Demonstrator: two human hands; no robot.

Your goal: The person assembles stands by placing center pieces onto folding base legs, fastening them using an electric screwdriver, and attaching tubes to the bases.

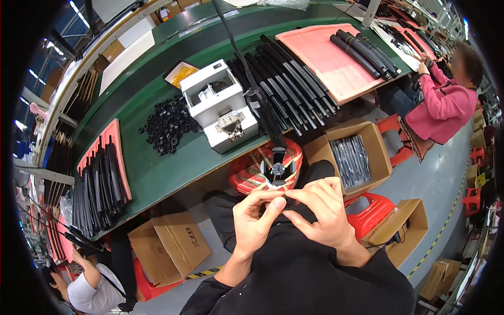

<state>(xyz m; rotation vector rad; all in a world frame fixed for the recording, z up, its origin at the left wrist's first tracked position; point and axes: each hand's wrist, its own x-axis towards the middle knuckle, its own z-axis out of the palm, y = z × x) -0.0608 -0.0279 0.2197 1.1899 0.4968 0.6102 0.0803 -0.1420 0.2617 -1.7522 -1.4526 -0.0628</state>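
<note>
My left hand [256, 219] and my right hand [323, 212] meet in front of my chest, with thumbs and fingers pinched together. Between the fingertips is a small black part [287, 202], mostly covered by them. Just beyond the fingers is the end fitting of a long black pole [278, 169], which reaches back over the table. On the green table [173, 170], a white and grey machine with a metal clamp [231, 125] stands near the front edge. Left of it lies a heap of small black plastic pieces [167, 126].
Black tubes [294, 86] lie right of the machine, with more on pink foam [328, 58]. Further black rods [102, 181] rest at left. Cardboard boxes [375, 149] [168, 247] stand either side of me. One person [446, 105] sits at right, another [94, 286] at lower left.
</note>
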